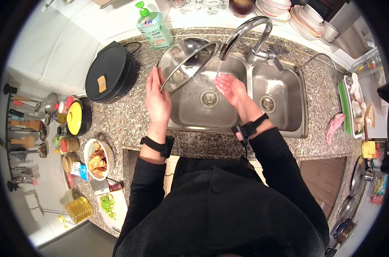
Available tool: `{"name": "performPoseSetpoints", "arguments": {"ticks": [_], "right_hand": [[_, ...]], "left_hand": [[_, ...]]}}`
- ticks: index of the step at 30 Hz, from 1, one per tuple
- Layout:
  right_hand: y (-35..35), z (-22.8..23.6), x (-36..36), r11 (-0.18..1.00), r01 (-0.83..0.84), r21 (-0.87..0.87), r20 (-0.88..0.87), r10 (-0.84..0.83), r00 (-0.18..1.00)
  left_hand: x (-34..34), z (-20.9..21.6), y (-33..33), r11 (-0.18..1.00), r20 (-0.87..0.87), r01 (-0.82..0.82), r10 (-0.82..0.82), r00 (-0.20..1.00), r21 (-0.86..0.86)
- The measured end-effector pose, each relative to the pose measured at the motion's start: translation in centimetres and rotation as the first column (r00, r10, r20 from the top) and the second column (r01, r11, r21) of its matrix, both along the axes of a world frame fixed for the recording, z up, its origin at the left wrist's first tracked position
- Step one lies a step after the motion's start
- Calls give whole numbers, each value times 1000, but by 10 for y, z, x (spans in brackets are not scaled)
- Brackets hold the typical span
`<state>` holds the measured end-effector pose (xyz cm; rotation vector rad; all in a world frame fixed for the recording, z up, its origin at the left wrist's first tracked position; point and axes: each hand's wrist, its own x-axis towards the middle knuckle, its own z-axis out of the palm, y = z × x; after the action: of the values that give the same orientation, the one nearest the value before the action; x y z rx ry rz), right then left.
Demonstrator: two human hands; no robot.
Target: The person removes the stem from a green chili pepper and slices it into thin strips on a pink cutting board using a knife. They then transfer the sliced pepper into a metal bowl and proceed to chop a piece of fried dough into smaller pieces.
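My left hand point(156, 96) grips the near left side of a shiny round bowl point(184, 60), tilted on its side over the left rim of the sink. Whether the bowl is steel or glass I cannot tell. Under the curved chrome tap point(267, 30), my right hand point(231, 90) is open, palm turned up and fingers stretched out. A thin stream of water seems to fall onto its fingertips. Below both hands lies the left basin point(190, 109) of the double steel sink, its round drain point(209, 98) showing between them.
A green soap pump bottle point(154, 30) and a black round electric pan point(113, 73) stand left of the sink. Nearer are a white basket point(110, 160) of food and a board point(119, 214) with chopped greens and a cleaver. Stacked dishes point(305, 21) sit behind; a pink cloth point(335, 127) lies right.
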<state>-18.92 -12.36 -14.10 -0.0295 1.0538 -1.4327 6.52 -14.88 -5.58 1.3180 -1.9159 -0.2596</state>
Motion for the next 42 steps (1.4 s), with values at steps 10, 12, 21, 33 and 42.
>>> {"name": "performPoseSetpoints", "arguments": {"ticks": [10, 12, 21, 33, 42], "right_hand": [[-64, 22, 1, 999, -48, -8, 20, 48, 999], [-62, 19, -4, 986, -131, -104, -6, 131, 991], [-49, 15, -10, 910, -414, -7, -383, 380, 842], [40, 49, -30, 608, -676, 416, -906, 342, -251], [151, 93, -64, 765, -641, 53, -975, -98, -198]], "left_hand": [[20, 22, 27, 985, -216, -170, 174, 961, 38], [25, 17, 30, 977, -232, -213, 207, 951, -1], [33, 5, 45, 925, -297, -327, 373, 879, 194], [74, 44, 100, 924, 197, -138, 219, 956, -357], [10, 62, 137, 973, 294, 199, -157, 943, -117]]}}
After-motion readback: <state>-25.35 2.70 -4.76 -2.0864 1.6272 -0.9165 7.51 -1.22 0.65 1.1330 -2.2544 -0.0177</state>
